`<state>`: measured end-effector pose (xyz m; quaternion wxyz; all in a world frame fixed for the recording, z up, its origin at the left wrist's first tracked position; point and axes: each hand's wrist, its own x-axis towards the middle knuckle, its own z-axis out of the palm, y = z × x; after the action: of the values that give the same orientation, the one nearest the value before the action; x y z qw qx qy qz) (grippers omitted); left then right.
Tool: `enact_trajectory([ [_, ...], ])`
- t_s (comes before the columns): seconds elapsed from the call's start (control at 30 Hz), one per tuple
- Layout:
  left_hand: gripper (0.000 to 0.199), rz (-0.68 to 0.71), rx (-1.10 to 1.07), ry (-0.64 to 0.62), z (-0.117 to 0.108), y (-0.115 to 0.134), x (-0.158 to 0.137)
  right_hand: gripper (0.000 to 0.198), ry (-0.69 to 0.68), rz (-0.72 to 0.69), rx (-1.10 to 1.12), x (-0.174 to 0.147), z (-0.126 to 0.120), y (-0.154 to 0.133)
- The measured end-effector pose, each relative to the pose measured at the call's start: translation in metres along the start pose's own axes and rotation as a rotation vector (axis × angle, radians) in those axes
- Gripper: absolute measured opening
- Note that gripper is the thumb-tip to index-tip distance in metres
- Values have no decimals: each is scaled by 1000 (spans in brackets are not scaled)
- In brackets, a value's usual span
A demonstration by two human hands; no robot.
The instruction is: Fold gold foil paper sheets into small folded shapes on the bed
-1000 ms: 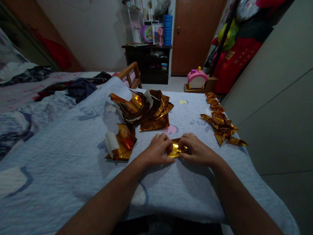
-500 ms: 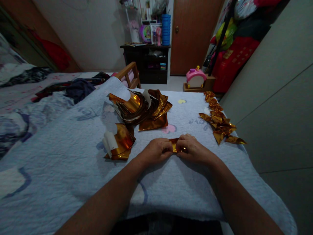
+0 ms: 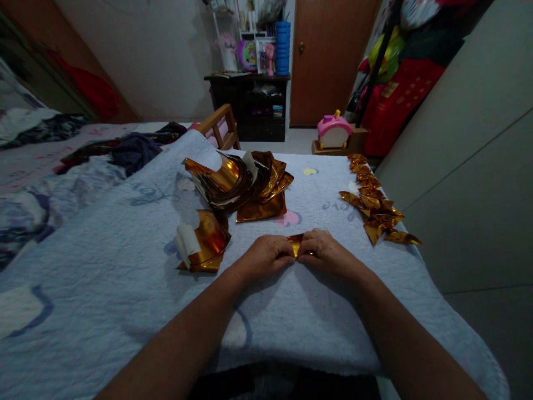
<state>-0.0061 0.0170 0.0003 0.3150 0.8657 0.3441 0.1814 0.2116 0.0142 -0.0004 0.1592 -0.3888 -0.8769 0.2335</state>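
Between my hands is a small folded piece of gold foil paper (image 3: pixel 295 245), low over the cloth. My left hand (image 3: pixel 268 256) pinches its left end, and my right hand (image 3: pixel 320 250) grips its right end. Only a short shiny strip shows; the ends are hidden by my fingers. To the left of my left hand lies a small curled stack of gold foil sheets (image 3: pixel 210 241) with a whitish backing. Farther back sits a larger, fanned pile of gold foil sheets (image 3: pixel 227 178). Folded gold foil pieces (image 3: pixel 377 216) lie in a row along the right edge.
A pale blue quilted cloth (image 3: pixel 125 300) covers the work surface. Clothes (image 3: pixel 135 153) lie on the left. A wooden chair (image 3: pixel 225 128), a dark cabinet (image 3: pixel 250 111) and a pink toy (image 3: pixel 333 130) stand beyond the far edge. A pale panel (image 3: pixel 478 166) runs along the right.
My right hand has shifted slightly left, closer to my left hand, so less of the foil strip shows between them. The piles look the same.
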Motion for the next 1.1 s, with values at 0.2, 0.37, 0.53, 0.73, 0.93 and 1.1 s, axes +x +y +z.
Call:
enact_trajectory([
  [0.2, 12, -6, -21, -1, -1, 3, -1, 9, -39, 69, 25, -7, -16, 11],
  [0.37, 12, -39, -18, 1, -2, 4, -1, 13, -65, 121, 73, -12, -27, 13],
  [0.53, 12, -50, -24, 18, -2, 4, -2, 11, -77, 178, 137, -14, -30, 14],
  [0.73, 11, -48, 53, 49, -4, 2, -2, 9, -77, 265, 155, -18, -33, 18],
  [0.93, 10, -43, 119, 67, -5, 0, -1, 6, -43, 264, 176, -19, -43, 12],
  [1.1, 11, -56, 105, 74, -4, 0, -1, 14, -21, 145, 175, -14, -33, 1],
])
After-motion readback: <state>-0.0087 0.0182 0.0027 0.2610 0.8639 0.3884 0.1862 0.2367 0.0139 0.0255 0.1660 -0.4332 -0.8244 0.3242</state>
